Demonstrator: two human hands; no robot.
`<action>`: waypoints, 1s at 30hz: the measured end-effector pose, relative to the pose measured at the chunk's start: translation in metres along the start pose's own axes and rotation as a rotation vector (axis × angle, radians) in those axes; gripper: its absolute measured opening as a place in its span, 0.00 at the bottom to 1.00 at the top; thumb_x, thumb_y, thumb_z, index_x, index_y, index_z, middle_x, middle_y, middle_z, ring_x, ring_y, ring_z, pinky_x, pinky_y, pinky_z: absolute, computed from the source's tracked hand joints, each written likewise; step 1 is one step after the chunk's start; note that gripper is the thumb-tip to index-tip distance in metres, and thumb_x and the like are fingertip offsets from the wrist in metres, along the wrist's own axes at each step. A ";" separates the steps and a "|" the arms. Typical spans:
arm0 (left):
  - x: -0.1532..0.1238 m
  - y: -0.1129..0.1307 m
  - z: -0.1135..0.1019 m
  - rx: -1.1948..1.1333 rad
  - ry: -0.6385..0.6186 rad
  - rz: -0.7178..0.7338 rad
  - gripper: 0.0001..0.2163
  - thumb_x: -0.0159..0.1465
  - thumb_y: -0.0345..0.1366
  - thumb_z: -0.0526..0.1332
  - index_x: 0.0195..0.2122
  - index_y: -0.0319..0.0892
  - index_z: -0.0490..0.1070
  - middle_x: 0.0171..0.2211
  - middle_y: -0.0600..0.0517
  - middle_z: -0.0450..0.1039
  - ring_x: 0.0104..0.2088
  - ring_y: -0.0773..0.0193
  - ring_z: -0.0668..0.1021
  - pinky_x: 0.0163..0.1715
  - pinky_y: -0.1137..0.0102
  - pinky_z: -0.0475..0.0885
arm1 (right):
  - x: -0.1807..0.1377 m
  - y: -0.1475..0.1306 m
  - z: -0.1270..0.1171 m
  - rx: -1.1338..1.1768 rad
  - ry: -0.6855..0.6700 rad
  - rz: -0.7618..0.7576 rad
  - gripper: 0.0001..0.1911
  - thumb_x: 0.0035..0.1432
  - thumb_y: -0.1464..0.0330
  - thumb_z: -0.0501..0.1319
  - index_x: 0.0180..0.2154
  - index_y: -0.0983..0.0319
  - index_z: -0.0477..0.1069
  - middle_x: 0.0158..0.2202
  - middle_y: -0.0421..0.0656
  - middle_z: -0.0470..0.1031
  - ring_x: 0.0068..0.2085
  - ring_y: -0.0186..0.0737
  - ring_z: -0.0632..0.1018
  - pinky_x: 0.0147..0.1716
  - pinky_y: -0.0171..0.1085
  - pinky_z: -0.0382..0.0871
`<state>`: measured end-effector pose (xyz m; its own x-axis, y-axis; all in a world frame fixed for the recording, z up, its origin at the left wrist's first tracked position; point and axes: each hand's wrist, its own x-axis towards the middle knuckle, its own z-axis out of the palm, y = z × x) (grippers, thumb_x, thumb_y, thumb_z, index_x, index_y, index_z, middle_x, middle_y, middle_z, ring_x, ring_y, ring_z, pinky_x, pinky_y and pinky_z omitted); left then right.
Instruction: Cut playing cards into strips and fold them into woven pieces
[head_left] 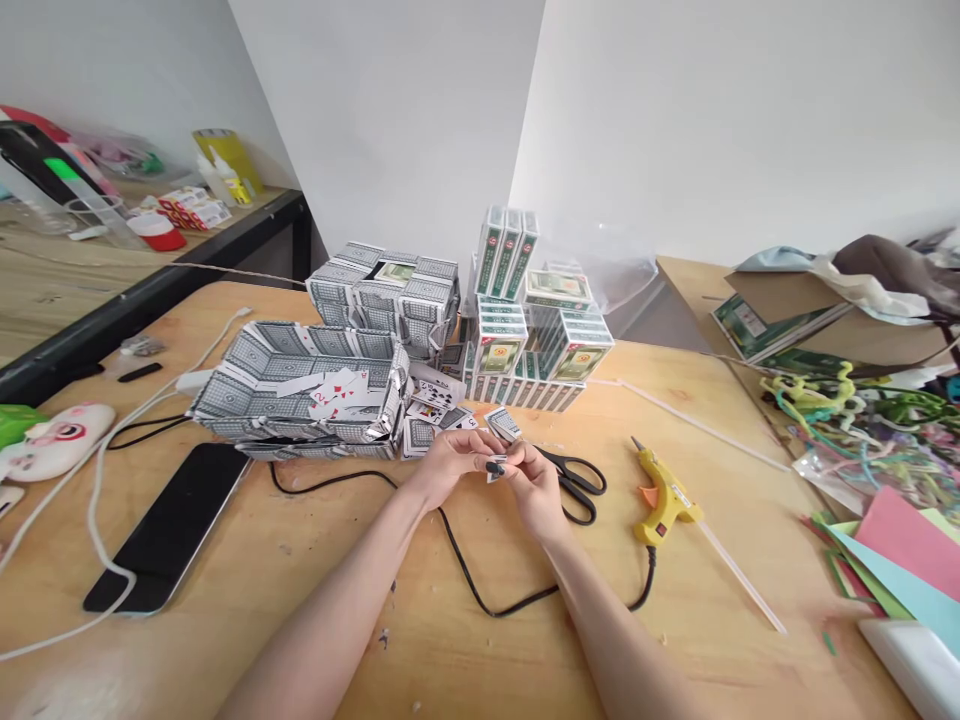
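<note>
My left hand (451,462) and my right hand (537,485) meet above the middle of the table. Between them they pinch a small piece of playing card (493,476), partly covered by the fingers. Just beyond the fingertips is a grey-backed playing card (502,422). Black-handled scissors (581,485) lie right beside my right hand, their blades partly hidden. Loose playing cards (431,405) are heaped beyond my left hand. To the left stands an open box made of folded playing cards (247,385), with several cards inside. Behind it is a second card-built box (337,290).
Boxed card decks (499,350) are stacked at the back. A yellow glue gun (664,495) with a glue stick lies to the right, its black cord (469,580) crossing the table. A phone (176,525) and white cables (97,500) are left. Coloured paper (900,560) lies right.
</note>
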<state>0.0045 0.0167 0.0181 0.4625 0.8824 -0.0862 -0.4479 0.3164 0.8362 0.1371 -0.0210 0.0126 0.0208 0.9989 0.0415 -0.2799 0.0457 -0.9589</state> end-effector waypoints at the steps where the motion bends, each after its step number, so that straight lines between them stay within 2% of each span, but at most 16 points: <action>1: 0.000 0.000 0.000 -0.010 0.001 -0.009 0.06 0.44 0.27 0.68 0.17 0.38 0.71 0.27 0.53 0.73 0.35 0.62 0.74 0.41 0.65 0.66 | 0.000 -0.002 0.001 -0.023 -0.004 -0.017 0.11 0.46 0.66 0.65 0.20 0.60 0.63 0.21 0.38 0.67 0.29 0.37 0.69 0.35 0.37 0.62; 6: 0.002 -0.001 -0.001 0.098 0.078 0.009 0.04 0.46 0.31 0.67 0.20 0.37 0.73 0.27 0.51 0.72 0.33 0.64 0.73 0.37 0.68 0.66 | -0.001 0.001 0.000 -0.110 0.027 -0.050 0.08 0.47 0.67 0.64 0.22 0.61 0.67 0.22 0.38 0.67 0.28 0.35 0.69 0.34 0.37 0.63; 10: 0.004 -0.002 -0.003 0.283 0.164 0.052 0.05 0.48 0.35 0.65 0.24 0.38 0.74 0.27 0.51 0.72 0.30 0.66 0.72 0.33 0.70 0.67 | 0.002 0.004 -0.003 -0.124 0.052 0.021 0.07 0.44 0.66 0.66 0.25 0.60 0.69 0.24 0.39 0.71 0.27 0.37 0.71 0.31 0.37 0.66; 15: 0.006 -0.001 -0.002 0.468 0.207 0.157 0.05 0.50 0.35 0.63 0.23 0.38 0.73 0.26 0.52 0.72 0.30 0.65 0.72 0.33 0.71 0.66 | 0.008 -0.005 -0.011 -0.287 0.013 0.047 0.06 0.46 0.65 0.64 0.28 0.60 0.73 0.28 0.43 0.75 0.31 0.41 0.74 0.34 0.40 0.68; 19: 0.006 -0.003 0.001 0.550 0.214 0.209 0.05 0.52 0.36 0.62 0.24 0.39 0.73 0.26 0.51 0.72 0.29 0.65 0.72 0.32 0.71 0.66 | 0.011 -0.008 -0.018 -0.413 0.011 0.004 0.05 0.46 0.65 0.63 0.26 0.60 0.75 0.27 0.43 0.76 0.29 0.41 0.74 0.32 0.39 0.67; 25: 0.005 -0.010 0.002 0.624 0.196 0.237 0.05 0.53 0.35 0.61 0.25 0.39 0.73 0.27 0.50 0.73 0.30 0.64 0.73 0.33 0.71 0.66 | 0.011 -0.007 -0.022 -0.358 0.003 0.077 0.07 0.43 0.65 0.65 0.21 0.62 0.73 0.21 0.41 0.73 0.24 0.36 0.71 0.24 0.35 0.65; 30: 0.005 -0.009 0.005 0.579 0.159 0.202 0.06 0.53 0.36 0.61 0.25 0.39 0.72 0.26 0.51 0.72 0.30 0.64 0.72 0.33 0.71 0.66 | 0.013 -0.011 -0.024 -0.245 -0.002 0.166 0.07 0.40 0.65 0.67 0.19 0.62 0.74 0.19 0.40 0.73 0.23 0.36 0.71 0.26 0.35 0.65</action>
<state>0.0147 0.0164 0.0128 0.2724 0.9602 0.0613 -0.0075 -0.0616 0.9981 0.1636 -0.0090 0.0172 -0.0075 0.9925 -0.1217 -0.0394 -0.1219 -0.9918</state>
